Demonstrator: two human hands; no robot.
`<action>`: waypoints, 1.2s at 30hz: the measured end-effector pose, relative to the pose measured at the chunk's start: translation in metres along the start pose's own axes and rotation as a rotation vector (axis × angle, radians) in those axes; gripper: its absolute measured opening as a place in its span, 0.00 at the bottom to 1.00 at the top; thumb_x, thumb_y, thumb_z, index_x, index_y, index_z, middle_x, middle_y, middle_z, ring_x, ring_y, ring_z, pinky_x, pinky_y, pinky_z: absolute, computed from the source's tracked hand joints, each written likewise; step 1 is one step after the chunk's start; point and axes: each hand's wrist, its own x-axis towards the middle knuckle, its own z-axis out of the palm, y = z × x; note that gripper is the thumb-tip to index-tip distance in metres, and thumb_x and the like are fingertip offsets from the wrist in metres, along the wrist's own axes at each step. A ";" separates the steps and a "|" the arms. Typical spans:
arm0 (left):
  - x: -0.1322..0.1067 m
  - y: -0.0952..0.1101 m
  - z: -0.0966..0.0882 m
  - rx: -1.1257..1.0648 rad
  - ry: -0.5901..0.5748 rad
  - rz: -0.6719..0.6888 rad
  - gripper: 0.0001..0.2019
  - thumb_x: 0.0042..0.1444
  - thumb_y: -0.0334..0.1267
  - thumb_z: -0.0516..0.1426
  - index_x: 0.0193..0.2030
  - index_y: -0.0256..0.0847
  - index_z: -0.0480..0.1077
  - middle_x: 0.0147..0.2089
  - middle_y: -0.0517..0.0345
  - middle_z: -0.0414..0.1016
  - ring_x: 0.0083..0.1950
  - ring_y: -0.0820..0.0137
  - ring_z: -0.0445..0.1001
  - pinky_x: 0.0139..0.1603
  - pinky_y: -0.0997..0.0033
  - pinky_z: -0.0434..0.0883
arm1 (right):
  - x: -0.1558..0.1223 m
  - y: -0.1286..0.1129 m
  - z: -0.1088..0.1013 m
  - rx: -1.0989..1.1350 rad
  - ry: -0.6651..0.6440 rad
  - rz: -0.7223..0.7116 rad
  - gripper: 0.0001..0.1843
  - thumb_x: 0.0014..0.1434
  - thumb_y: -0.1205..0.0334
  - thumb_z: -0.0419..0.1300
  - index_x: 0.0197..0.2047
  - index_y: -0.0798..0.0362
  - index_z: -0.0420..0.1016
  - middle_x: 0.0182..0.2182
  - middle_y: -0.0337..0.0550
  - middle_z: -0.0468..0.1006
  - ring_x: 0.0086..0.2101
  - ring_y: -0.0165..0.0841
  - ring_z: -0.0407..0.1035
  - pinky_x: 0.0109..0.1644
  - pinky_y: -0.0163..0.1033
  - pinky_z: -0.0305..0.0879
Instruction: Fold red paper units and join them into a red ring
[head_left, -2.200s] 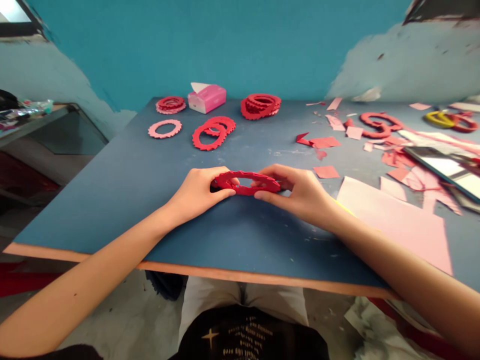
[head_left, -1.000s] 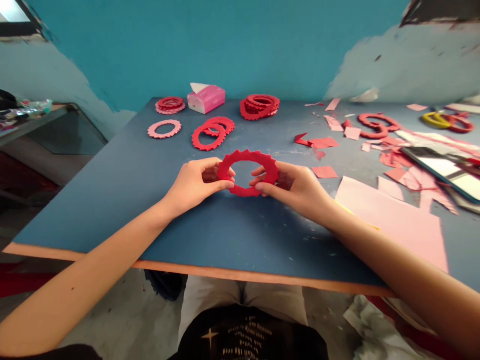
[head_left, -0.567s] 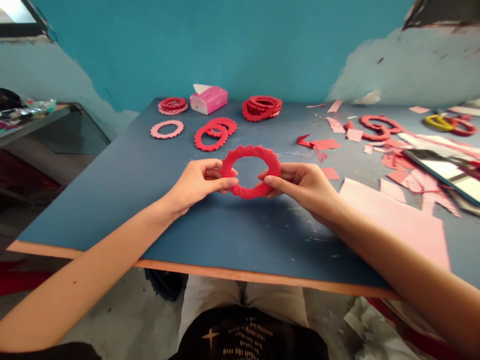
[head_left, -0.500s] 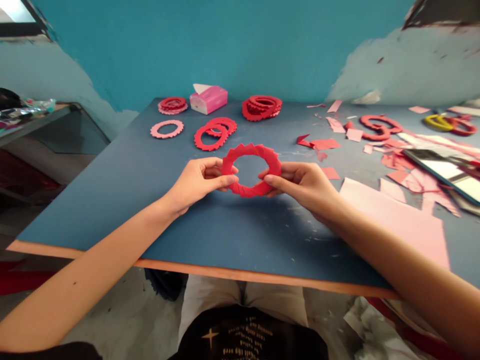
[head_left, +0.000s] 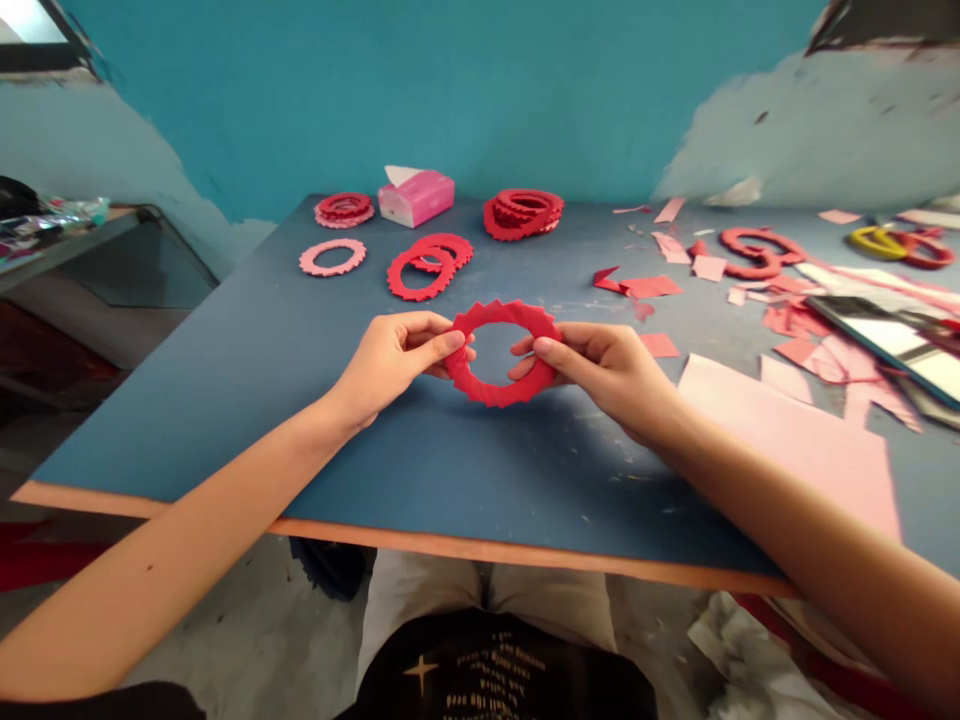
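A red folded-paper ring [head_left: 504, 397] with a zigzag outer edge is held up above the blue table [head_left: 300, 420]. My left hand [head_left: 401, 360] pinches its left side, thumb on the near face and fingers behind. On the opposite side my right hand [head_left: 600, 362] grips it in the same way, and some fingertips show through the hole. Beyond the hands lie two overlapping red rings [head_left: 399, 280] and a flat pink ring [head_left: 310, 264].
At the back are a pink tissue pack [head_left: 431, 200], a stack of red rings [head_left: 504, 228] and a smaller ring stack [head_left: 330, 218]. To the right lie a large pink sheet [head_left: 795, 455], paper scraps [head_left: 806, 322], a phone [head_left: 892, 345] and a yellow roll [head_left: 874, 245].
The held ring has tilted and dropped slightly, its lower edge now nearer to me. My left thumb sits higher on the ring than before. Both hands still hold it.
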 end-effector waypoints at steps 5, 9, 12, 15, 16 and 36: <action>0.002 -0.003 0.000 -0.035 0.000 0.072 0.13 0.58 0.43 0.66 0.44 0.35 0.77 0.38 0.53 0.84 0.36 0.69 0.83 0.40 0.71 0.80 | -0.001 -0.002 0.001 -0.144 -0.027 -0.045 0.16 0.63 0.48 0.62 0.41 0.53 0.81 0.38 0.44 0.86 0.37 0.34 0.79 0.45 0.40 0.75; 0.000 -0.002 0.001 0.010 -0.015 0.140 0.11 0.59 0.43 0.64 0.41 0.35 0.77 0.36 0.53 0.84 0.35 0.70 0.83 0.39 0.73 0.80 | -0.004 -0.005 0.004 -0.186 0.017 -0.135 0.15 0.66 0.50 0.59 0.40 0.52 0.80 0.35 0.42 0.85 0.33 0.30 0.77 0.39 0.36 0.73; -0.001 0.000 0.003 0.043 -0.021 0.184 0.11 0.60 0.42 0.64 0.42 0.36 0.78 0.36 0.55 0.84 0.36 0.71 0.83 0.40 0.75 0.80 | -0.005 -0.007 0.005 -0.192 0.082 -0.203 0.12 0.67 0.53 0.59 0.40 0.51 0.78 0.32 0.39 0.83 0.31 0.28 0.76 0.36 0.35 0.72; -0.001 0.000 0.004 0.062 -0.015 0.213 0.10 0.60 0.42 0.64 0.43 0.37 0.78 0.36 0.55 0.84 0.36 0.71 0.83 0.40 0.75 0.80 | -0.006 -0.009 0.005 -0.267 0.112 -0.256 0.10 0.67 0.55 0.59 0.39 0.51 0.78 0.32 0.39 0.83 0.30 0.28 0.76 0.36 0.36 0.73; -0.002 0.000 0.004 0.067 -0.014 0.220 0.10 0.61 0.42 0.64 0.43 0.37 0.78 0.36 0.56 0.84 0.36 0.71 0.83 0.40 0.75 0.80 | -0.006 -0.010 0.006 -0.295 0.120 -0.272 0.10 0.67 0.55 0.58 0.39 0.51 0.78 0.32 0.39 0.83 0.30 0.28 0.76 0.37 0.36 0.73; -0.004 0.004 0.013 0.287 0.043 0.412 0.10 0.63 0.40 0.61 0.46 0.38 0.80 0.36 0.57 0.83 0.34 0.74 0.80 0.38 0.74 0.79 | -0.012 -0.020 0.007 -0.577 0.158 -0.454 0.10 0.68 0.62 0.56 0.42 0.52 0.79 0.31 0.37 0.83 0.30 0.27 0.77 0.37 0.35 0.72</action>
